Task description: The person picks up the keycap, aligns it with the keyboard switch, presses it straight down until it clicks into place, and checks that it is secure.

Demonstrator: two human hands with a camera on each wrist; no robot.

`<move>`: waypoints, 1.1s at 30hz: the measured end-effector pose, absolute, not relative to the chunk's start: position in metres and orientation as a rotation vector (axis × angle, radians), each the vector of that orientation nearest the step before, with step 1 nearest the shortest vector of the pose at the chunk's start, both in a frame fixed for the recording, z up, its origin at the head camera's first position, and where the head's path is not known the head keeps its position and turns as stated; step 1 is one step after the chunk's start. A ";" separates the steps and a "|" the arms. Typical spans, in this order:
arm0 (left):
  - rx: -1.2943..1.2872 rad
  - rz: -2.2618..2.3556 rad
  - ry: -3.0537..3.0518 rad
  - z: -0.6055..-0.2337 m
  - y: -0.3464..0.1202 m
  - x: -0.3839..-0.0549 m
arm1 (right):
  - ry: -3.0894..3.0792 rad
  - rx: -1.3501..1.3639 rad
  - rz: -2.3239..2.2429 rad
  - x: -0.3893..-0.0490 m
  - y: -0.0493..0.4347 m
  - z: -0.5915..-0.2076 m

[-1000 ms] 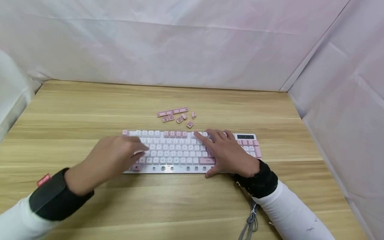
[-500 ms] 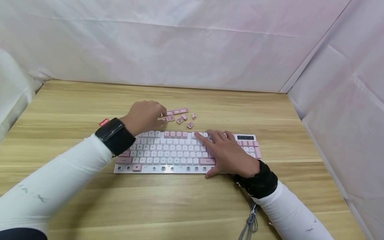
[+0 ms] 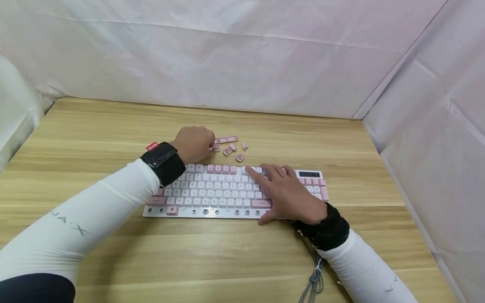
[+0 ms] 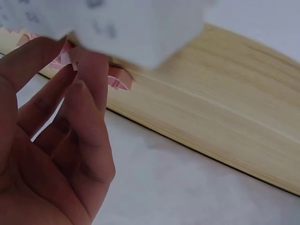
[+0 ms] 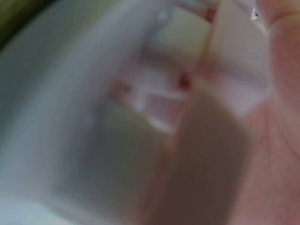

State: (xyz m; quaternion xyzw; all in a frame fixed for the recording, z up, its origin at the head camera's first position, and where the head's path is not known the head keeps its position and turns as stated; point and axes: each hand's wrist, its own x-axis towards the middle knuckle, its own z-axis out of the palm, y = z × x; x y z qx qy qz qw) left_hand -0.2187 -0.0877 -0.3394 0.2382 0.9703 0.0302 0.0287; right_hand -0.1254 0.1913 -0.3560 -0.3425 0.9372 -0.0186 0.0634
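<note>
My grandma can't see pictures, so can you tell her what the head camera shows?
A person's left hand is at some loose pink keycaps on a wooden table; the right hand rests on a white-and-pink keyboard with bare sockets along its near edge.

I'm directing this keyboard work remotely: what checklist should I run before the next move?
1. Keyboard lying on the table: ok.
2. Right hand resting on the keyboard: ok.
3. Left hand at the loose pink keycaps: ok.
4. Left fingers gripping a keycap securely: cannot tell; view partly blocked.
5. Bottom-row sockets all covered: not ok; several are bare.
6. Grey cable away from the left hand: ok.
</note>
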 end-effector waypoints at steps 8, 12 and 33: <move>0.755 0.171 2.999 -0.340 -0.090 -0.220 | 2.838 -1.044 -0.045 -0.127 0.192 -0.356; 0.728 0.219 2.997 -0.338 -0.095 -0.221 | 2.835 -1.045 -0.045 -0.129 0.192 -0.356; 0.783 0.505 2.884 -0.319 -0.121 -0.155 | 2.829 -1.076 -0.044 -0.133 0.191 -0.356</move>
